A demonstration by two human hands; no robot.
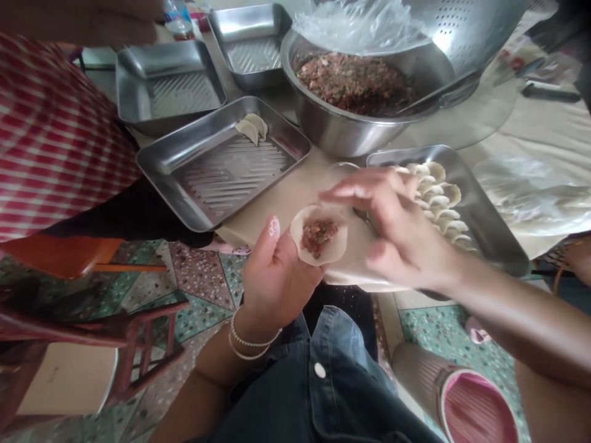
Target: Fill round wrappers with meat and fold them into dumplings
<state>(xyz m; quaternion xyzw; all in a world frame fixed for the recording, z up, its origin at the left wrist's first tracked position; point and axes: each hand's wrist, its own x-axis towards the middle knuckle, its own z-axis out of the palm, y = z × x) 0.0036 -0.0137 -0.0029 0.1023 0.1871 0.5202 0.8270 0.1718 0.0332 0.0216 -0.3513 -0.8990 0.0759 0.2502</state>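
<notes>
My left hand [281, 280] is palm up with a round dumpling wrapper [340, 246] resting across its fingers, the thumb raised at the side. A lump of minced meat filling [319, 236] with green bits sits on the middle of the flat, unfolded wrapper. Just right of it, my right hand [399, 231] hovers with fingers bent and apart, holding nothing. Behind that hand a metal tray [492, 227] bears rows of folded dumplings [441, 200], partly hidden by the hand. Two more dumplings [252, 128] lie together at the far end of another tray [217, 175].
A large steel bowl [344, 132] of filling stands at the back, with a utensil, a plastic bag [360, 24] and a colander [471, 31]. Two further trays [170, 92] stand back left beside a person in a checked garment [55, 135]. A bin [443, 394] stands below right.
</notes>
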